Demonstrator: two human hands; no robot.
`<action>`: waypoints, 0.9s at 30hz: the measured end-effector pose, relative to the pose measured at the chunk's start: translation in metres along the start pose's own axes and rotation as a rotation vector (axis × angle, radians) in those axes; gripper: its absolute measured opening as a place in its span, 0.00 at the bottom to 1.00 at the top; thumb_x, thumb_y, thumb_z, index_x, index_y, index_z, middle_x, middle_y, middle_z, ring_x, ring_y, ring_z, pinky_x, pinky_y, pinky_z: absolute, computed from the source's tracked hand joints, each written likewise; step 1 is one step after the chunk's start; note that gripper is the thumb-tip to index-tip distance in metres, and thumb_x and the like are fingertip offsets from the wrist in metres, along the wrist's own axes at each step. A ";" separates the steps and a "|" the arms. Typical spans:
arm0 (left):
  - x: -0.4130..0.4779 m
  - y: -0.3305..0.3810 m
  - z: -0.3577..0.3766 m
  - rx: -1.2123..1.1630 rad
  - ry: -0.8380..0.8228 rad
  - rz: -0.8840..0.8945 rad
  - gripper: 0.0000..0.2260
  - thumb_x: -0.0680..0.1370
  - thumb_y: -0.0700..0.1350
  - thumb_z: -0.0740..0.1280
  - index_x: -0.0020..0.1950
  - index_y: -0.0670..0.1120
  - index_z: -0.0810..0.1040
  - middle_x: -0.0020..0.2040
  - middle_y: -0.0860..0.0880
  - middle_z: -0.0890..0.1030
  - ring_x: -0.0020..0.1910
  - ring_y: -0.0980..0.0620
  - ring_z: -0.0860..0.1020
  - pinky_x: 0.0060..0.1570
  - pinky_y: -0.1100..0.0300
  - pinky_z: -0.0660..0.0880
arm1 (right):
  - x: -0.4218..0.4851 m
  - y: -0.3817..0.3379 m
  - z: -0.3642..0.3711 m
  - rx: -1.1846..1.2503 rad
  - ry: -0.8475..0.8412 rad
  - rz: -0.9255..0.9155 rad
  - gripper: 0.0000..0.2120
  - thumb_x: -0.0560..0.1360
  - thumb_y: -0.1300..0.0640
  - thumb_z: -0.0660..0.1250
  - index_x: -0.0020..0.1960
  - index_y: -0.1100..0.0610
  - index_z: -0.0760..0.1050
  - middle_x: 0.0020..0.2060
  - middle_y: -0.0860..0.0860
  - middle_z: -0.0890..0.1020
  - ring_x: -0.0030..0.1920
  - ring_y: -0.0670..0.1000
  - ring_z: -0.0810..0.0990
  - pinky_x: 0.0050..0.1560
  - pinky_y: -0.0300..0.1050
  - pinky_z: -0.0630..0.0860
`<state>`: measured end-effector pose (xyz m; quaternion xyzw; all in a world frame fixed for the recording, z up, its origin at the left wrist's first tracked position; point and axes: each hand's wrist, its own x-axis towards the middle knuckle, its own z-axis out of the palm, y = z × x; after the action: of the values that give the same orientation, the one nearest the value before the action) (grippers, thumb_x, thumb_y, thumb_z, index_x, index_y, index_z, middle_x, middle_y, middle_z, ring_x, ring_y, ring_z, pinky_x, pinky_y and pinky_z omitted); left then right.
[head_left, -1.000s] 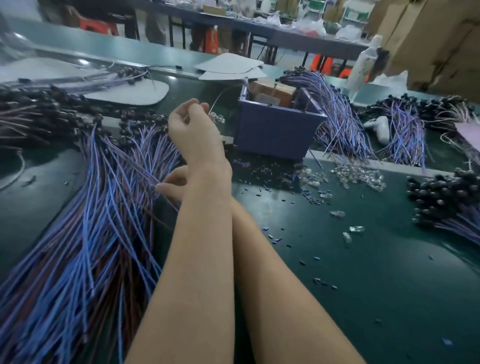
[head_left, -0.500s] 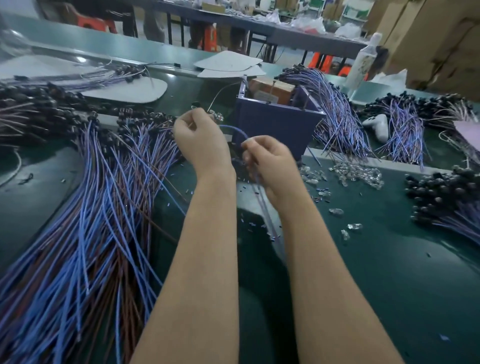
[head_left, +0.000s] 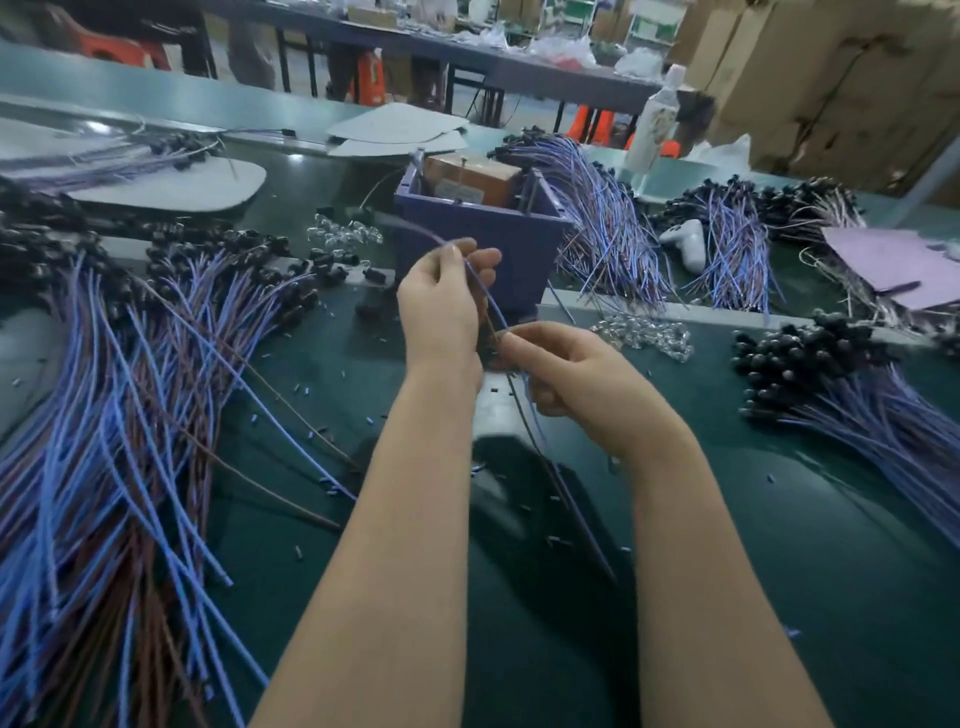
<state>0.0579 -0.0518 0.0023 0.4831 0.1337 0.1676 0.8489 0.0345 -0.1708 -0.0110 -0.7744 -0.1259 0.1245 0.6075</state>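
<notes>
Spreading over the left part of the green worktop (head_left: 779, 597), a large pile of blue and brown wires (head_left: 104, 441) is seen, with black caps fitted at the far ends. Just right of it, the left hand (head_left: 441, 306) is held above the worktop, and a single blue wire (head_left: 491, 304) is pinched between its thumb and curled fingers. From there the wire is led down and to the right, where it is pinched again between the thumb and forefinger of the right hand (head_left: 582, 379); its lower length is left hanging toward the worktop. A purple plastic bin (head_left: 483, 244) is placed just behind the hands. Clear plastic beads (head_left: 644, 332) are scattered to its right, and a capped wire bundle (head_left: 841, 384) is laid at the far right.
</notes>
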 end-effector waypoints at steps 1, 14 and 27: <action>-0.002 0.001 0.003 0.055 -0.043 0.107 0.12 0.83 0.42 0.56 0.44 0.48 0.75 0.36 0.53 0.81 0.34 0.61 0.77 0.37 0.67 0.72 | -0.002 0.001 -0.001 0.102 -0.092 -0.007 0.07 0.79 0.57 0.62 0.51 0.57 0.77 0.33 0.47 0.80 0.25 0.43 0.63 0.27 0.33 0.60; -0.012 -0.028 -0.008 0.681 -0.709 -0.156 0.08 0.80 0.48 0.63 0.48 0.46 0.80 0.35 0.54 0.82 0.29 0.61 0.74 0.30 0.69 0.71 | 0.006 0.013 -0.028 1.021 0.863 -0.277 0.07 0.81 0.58 0.58 0.46 0.53 0.73 0.33 0.48 0.82 0.25 0.41 0.72 0.28 0.30 0.71; 0.002 -0.044 -0.016 0.380 -0.311 -0.059 0.09 0.80 0.43 0.63 0.42 0.45 0.79 0.31 0.52 0.75 0.28 0.58 0.69 0.29 0.67 0.68 | 0.019 0.033 -0.023 0.928 0.963 -0.137 0.09 0.81 0.59 0.59 0.42 0.55 0.74 0.28 0.48 0.77 0.25 0.41 0.76 0.30 0.33 0.75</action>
<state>0.0603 -0.0595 -0.0437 0.6498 0.0444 0.0382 0.7579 0.0619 -0.1925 -0.0380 -0.3922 0.1771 -0.2325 0.8722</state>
